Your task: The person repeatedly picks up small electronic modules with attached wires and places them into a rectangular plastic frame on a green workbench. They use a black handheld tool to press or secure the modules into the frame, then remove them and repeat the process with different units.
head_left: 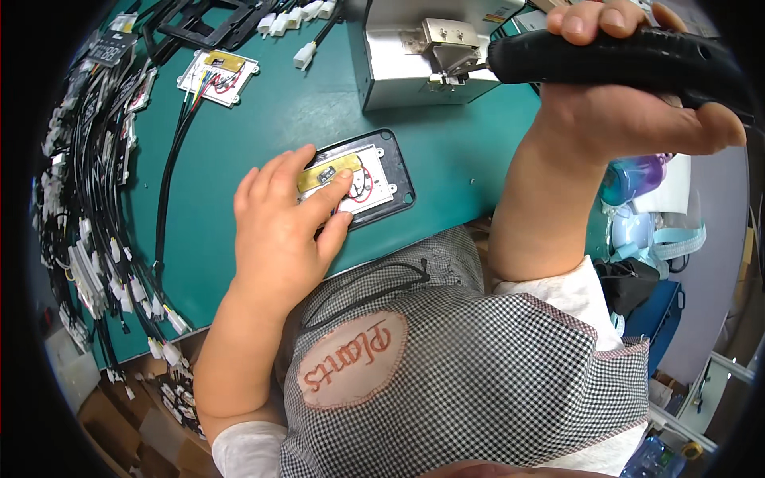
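Observation:
My right hand (pixel 617 119) is raised at the upper right, closed around a black electric screwdriver (pixel 594 57). The screwdriver lies level, its thin bit reaching left to the front of a metal screw feeder (pixel 382 76). On the green table, my left hand (pixel 279 219) rests with fingers spread over a circuit board (pixel 382 169) with a yellow strip and red wires. That board sits inside a shallow black plastic case (pixel 405 163). My index fingertip touches the board, and my palm hides the case's left part.
Another wired board (pixel 221 77) lies at the upper left, its black cable (pixel 169 183) running toward me. Bundles of cables with white connectors (pixel 88 231) crowd the left edge. Black plastic frames (pixel 211 28) are at the back. A purple-and-teal bottle (pixel 637 179) stands right of my arm.

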`<state>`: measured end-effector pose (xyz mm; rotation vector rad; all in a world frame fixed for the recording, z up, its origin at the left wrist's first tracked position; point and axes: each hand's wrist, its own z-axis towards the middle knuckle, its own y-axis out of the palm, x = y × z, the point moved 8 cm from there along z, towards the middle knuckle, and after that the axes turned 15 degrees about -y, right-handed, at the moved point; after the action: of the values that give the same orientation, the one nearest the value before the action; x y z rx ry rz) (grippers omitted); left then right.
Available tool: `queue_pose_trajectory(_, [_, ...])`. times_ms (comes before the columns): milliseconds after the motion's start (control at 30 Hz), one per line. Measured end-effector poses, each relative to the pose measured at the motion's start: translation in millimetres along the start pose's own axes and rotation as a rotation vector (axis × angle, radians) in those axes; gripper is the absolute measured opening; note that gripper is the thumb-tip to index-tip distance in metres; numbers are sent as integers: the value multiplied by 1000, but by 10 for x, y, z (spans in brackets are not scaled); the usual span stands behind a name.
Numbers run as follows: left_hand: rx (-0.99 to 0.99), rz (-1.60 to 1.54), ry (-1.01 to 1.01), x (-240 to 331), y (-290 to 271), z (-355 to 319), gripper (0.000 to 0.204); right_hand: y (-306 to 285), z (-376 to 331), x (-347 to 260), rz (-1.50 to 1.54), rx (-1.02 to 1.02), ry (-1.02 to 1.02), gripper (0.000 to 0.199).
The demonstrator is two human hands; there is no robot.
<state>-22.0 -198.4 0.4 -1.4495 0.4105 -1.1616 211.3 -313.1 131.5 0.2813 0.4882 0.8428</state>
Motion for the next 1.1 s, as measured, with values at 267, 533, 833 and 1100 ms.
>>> queue_pose_trajectory(267, [5, -20, -6, -18, 6, -14, 46, 148, -51, 13, -66, 63, 99, 84])
queue_pose_trajectory(533, [2, -31, -16, -52, 23, -18, 44, 277, -108, 33, -98, -6, 200, 91])
queue_pose_trajectory(833, [7, -14, 6, -37, 8, -15, 46, 321, -729, 93, 359, -160, 328, 100])
queue_pose_trajectory(1100, [8, -28, -6, -30, 4, -10, 47, 349, -990, 251, 325, -79, 485, 108])
